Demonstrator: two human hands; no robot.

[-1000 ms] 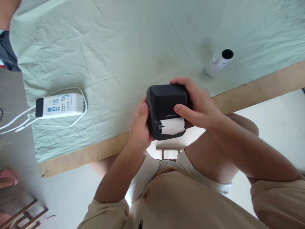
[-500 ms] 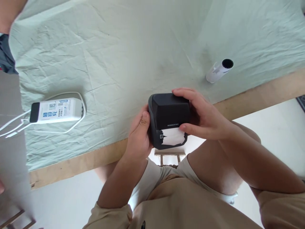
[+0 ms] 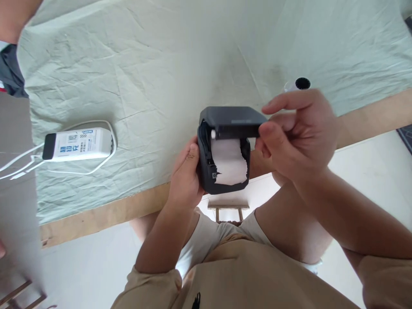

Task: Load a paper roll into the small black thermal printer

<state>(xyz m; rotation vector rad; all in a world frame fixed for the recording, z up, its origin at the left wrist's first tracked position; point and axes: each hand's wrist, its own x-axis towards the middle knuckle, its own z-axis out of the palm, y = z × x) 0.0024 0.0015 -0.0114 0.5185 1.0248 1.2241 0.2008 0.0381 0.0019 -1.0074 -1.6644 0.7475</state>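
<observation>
While your left hand [image 3: 186,176] grips the side of a compact, boxy device of matte black plastic [image 3: 225,188], its fingers wrapped around the casing and the thumb along the side, your right hand [image 3: 299,133] has thumb and forefinger closed on the right corner of its angular, dark grey lid [image 3: 231,115], the other fingers curled in. You are holding the device above the near edge of the table [image 3: 106,210], its lid lifted at the front. A dark roller with a white end [image 3: 238,132] sits under the lid's lip, and below it lies a smooth white sheet of paper [image 3: 229,165] with ragged, torn edges. Beyond your right hand, partly hidden by it, a pale tube with a round, dark hollow mouth [image 3: 291,85] stands on the pale green, wrinkled cloth [image 3: 144,86], near the table's near edge. Toward the table's left end you have a white, rounded oblong power strip with a black end and blue printing [image 3: 83,144], a thin white cord [image 3: 114,133] looped around it. Bare, light brown wood runs along the near edge, outside the cloth. At the far left corner, another person's bare skin [image 3: 16,19] shows above dark grey fabric [image 3: 11,71].
</observation>
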